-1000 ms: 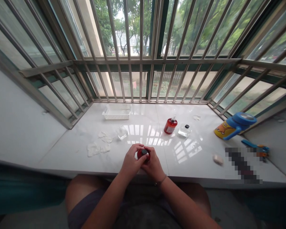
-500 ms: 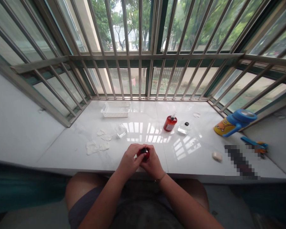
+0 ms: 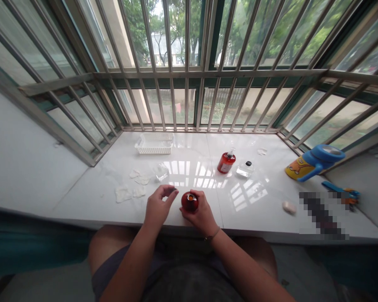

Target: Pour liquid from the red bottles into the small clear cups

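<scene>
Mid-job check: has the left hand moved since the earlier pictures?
Yes. Against the countertop seam, the left hand has shifted left, away from the uncapped red bottle, with the dark cap in its grip.

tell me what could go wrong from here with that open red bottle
The red bottle in the right hand has an uncovered mouth, so a tilt could spill any contents. The small dark cap, pinched in the left hand, might slip and drop.

One white perforated basket point(image 3: 154, 150), beyond the fingers point(image 3: 200, 195), leftward. One blue-and-yellow flask point(image 3: 315, 161), well right of them.
</scene>
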`<act>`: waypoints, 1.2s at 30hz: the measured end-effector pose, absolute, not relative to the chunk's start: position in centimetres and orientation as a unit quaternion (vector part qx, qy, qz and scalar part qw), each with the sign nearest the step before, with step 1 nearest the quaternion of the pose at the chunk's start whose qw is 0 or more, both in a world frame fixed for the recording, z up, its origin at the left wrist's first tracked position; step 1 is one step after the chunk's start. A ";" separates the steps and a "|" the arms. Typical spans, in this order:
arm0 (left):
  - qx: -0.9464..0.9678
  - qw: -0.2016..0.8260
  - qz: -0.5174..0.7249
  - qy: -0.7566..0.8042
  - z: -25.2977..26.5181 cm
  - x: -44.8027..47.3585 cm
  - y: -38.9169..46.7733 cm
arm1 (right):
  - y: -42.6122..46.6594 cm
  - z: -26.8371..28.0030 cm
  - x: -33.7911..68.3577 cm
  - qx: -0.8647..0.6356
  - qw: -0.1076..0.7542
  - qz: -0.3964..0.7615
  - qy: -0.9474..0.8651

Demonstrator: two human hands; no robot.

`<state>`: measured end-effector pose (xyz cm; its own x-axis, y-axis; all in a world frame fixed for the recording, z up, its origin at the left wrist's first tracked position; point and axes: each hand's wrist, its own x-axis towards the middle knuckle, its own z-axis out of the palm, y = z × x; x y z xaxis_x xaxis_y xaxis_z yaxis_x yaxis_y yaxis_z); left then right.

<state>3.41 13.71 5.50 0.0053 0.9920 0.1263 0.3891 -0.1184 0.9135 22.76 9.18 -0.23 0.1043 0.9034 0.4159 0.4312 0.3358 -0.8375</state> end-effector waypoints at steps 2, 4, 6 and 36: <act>0.606 0.365 0.365 0.605 4.1 1.0 14.9 | 9.2 -0.3 22.8 -0.530 0.520 0.221 -0.632; 0.610 0.358 0.303 0.638 2.8 -1.6 16.1 | 9.2 -0.4 22.8 -0.531 0.520 0.219 -0.633; 0.610 0.336 0.274 0.663 1.9 -3.8 17.0 | 9.2 -0.5 22.8 -0.533 0.519 0.218 -0.631; 0.659 0.277 0.424 0.556 0.1 1.7 27.8 | 7.6 -0.1 27.0 -0.591 0.500 0.190 -0.604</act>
